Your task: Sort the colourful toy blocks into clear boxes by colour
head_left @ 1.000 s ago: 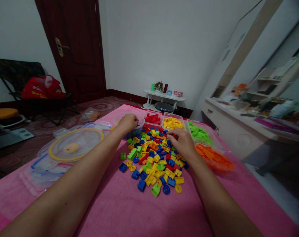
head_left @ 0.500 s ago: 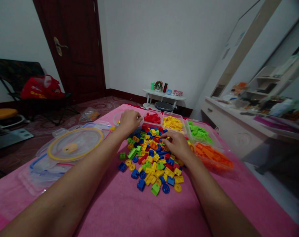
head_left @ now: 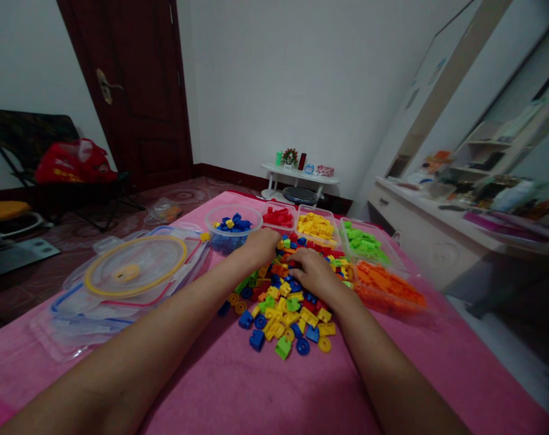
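A heap of mixed toy building blocks (head_left: 279, 311) in blue, yellow, green, red and orange lies on the pink cloth. Over the heap's upper left edge is my left hand (head_left: 263, 246), its fingertips pointing down and hidden behind the hand. My right hand (head_left: 314, 270) rests on the right part of the heap, fingers bent in among the blocks; what they touch cannot be made out. Just beyond my left hand stands a round clear tub (head_left: 213, 232) of blue blocks with a few yellow ones on top.
Behind the heap are clear boxes of red blocks (head_left: 278, 216), yellow blocks (head_left: 316, 226) and green blocks (head_left: 364, 241). A box of orange blocks (head_left: 390, 287) sits at the right. Stacked clear lids (head_left: 152, 266) lie left on the pink cloth (head_left: 256, 393).
My left hand has moved from over the round tub, right and toward me, to the heap. My right hand has shifted slightly left and nearer me among the blocks.
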A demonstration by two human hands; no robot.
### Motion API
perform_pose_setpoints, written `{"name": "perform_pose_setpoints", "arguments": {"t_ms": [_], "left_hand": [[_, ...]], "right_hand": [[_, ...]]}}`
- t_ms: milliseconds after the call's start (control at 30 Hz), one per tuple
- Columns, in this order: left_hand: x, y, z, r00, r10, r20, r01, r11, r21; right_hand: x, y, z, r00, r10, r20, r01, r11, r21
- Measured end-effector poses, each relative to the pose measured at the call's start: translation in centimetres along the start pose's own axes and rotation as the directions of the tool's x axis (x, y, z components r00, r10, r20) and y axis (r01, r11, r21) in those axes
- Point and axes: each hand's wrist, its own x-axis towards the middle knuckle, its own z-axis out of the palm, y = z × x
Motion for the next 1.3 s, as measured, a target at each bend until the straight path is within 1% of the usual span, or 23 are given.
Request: {"name": "perform_pose_setpoints", "arguments": {"t_ms": [67, 167, 267, 367, 433, 467, 500, 533, 567, 633, 700, 767, 900, 967, 1067, 1100, 1133, 1167, 1200, 1267, 1300], "left_hand": [[-0.1, 0.0, 0.5, 1.0, -0.009, 0.029, 0.009, 1.0, 0.02], [-0.2, -0.2, 1.1, 1.0, -0.019, 0.01, 0.019, 1.0, 0.019], [-0.2, -0.4, 1.1, 0.999, -0.025, -0.04, 0.024, 1.0, -0.004], [0.1, -0.5, 0.8, 0.995, -0.035, -0.094, 0.029, 0.997, -0.07], [0.5, -0.4, 0.6, 0.99, -0.036, -0.139, 0.012, 0.985, -0.171], [0.8, -0.3, 0.5, 0.987, -0.033, -0.16, -0.008, 0.968, -0.25], [1.0, -0.1, 0.5, 0.985, -0.027, -0.172, -0.035, 0.937, -0.347], [1.3, 0.0, 0.4, 0.985, -0.024, -0.169, -0.057, 0.887, -0.459], [1.4, 0.1, 0.3, 0.989, -0.023, -0.147, -0.066, 0.817, -0.573], [1.6, 0.4, 0.0, 0.998, -0.012, -0.057, -0.036, 0.646, -0.762], [1.4, 0.7, -0.3, 0.999, 0.012, 0.033, 0.023, 0.51, -0.86], [1.0, 1.0, -0.7, 0.996, 0.028, 0.089, 0.067, 0.445, -0.893], [0.6, 1.2, -1.0, 0.994, 0.022, 0.105, 0.086, 0.419, -0.904], [0.7, 1.0, -0.8, 0.995, 0.03, 0.099, 0.076, 0.436, -0.897], [1.0, 0.9, -0.3, 0.998, 0.008, 0.057, 0.045, 0.505, -0.862], [1.1, 0.9, -0.1, 0.999, -0.014, 0.044, 0.045, 0.516, -0.856], [1.1, 1.1, 0.0, 0.998, -0.038, 0.052, 0.064, 0.499, -0.864], [1.0, 1.3, 0.1, 0.995, -0.054, 0.089, 0.104, 0.445, -0.89], [0.9, 1.5, 0.1, 0.987, -0.052, 0.153, 0.161, 0.351, -0.922], [0.7, 2.1, 0.1, 0.949, 0.023, 0.315, 0.311, 0.116, -0.943], [0.6, 2.3, 0.1, 0.922, 0.081, 0.379, 0.378, 0.026, -0.925]], "right_hand": [[0.0, 0.2, -0.3, 1.0, 0.004, 0.026, -0.004, 1.0, -0.012], [0.1, 0.5, -0.9, 1.0, 0.019, 0.018, -0.019, 1.0, 0.022], [0.1, 0.5, -1.5, 0.995, 0.067, -0.074, -0.06, 0.994, 0.096], [0.2, 0.3, -2.0, 0.972, 0.133, -0.192, -0.101, 0.981, 0.164], [0.3, 0.2, -2.1, 0.955, 0.164, -0.245, -0.108, 0.968, 0.227], [0.3, 0.2, -2.1, 0.948, 0.18, -0.262, -0.106, 0.956, 0.273], [0.4, 0.2, -2.1, 0.941, 0.202, -0.271, -0.105, 0.938, 0.331], [0.5, 0.2, -2.1, 0.934, 0.232, -0.272, -0.11, 0.911, 0.399], [0.6, 0.2, -2.1, 0.928, 0.269, -0.259, -0.121, 0.873, 0.472], [0.7, 0.2, -2.3, 0.918, 0.338, -0.205, -0.148, 0.775, 0.614], [0.7, 0.1, -2.5, 0.921, 0.363, -0.14, -0.162, 0.685, 0.71], [0.7, 0.0, -2.8, 0.927, 0.358, -0.115, -0.159, 0.651, 0.742], [0.5, -0.1, -3.2, 0.916, 0.37, -0.156, -0.146, 0.668, 0.73], [0.5, 0.1, -3.3, 0.906, 0.387, -0.174, -0.149, 0.675, 0.723], [0.4, 0.5, -3.5, 0.89, 0.406, -0.209, -0.148, 0.688, 0.711], [0.4, 0.6, -3.5, 0.887, 0.406, -0.221, -0.138, 0.69, 0.71], [0.4, 0.6, -3.6, 0.885, 0.402, -0.235, -0.127, 0.693, 0.709], [0.4, 0.5, -3.6, 0.884, 0.395, -0.25, -0.113, 0.699, 0.706], [0.4, 0.4, -3.7, 0.884, 0.386, -0.264, -0.102, 0.71, 0.696], [0.4, 0.0, -3.8, 0.89, 0.361, -0.278, -0.089, 0.736, 0.671], [0.5, -0.3, -3.9, 0.896, 0.347, -0.278, -0.083, 0.746, 0.661]]}}
